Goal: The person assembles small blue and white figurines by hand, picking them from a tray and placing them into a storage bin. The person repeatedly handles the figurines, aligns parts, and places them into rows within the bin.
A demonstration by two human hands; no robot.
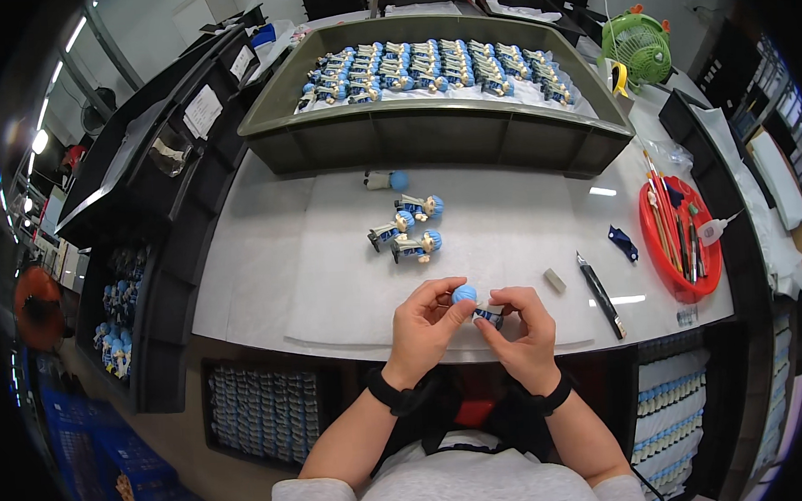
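Near the table's front edge, a small blue-haired figurine (464, 293) is held between both hands. My left hand (424, 328) pinches it by its round blue head. My right hand (523, 330) grips the dark blue and white body, which the fingers partly cover. Beyond the hands, three like figurines (417, 245) lie close together on a white sheet (331, 280). A little farther off lies another figurine (386, 180), the back of its blue head upward. To the right of my right hand are a small grey block (554, 280) and a black pen-shaped knife (602, 295).
A large grey-green bin (432, 142) with rows of figurines spans the table's far side. At right stand a red basket (708, 277) of brushes and a green fan (636, 48). Black bins (162, 216) line the left; a dark blue scrap (623, 243) lies near the basket.
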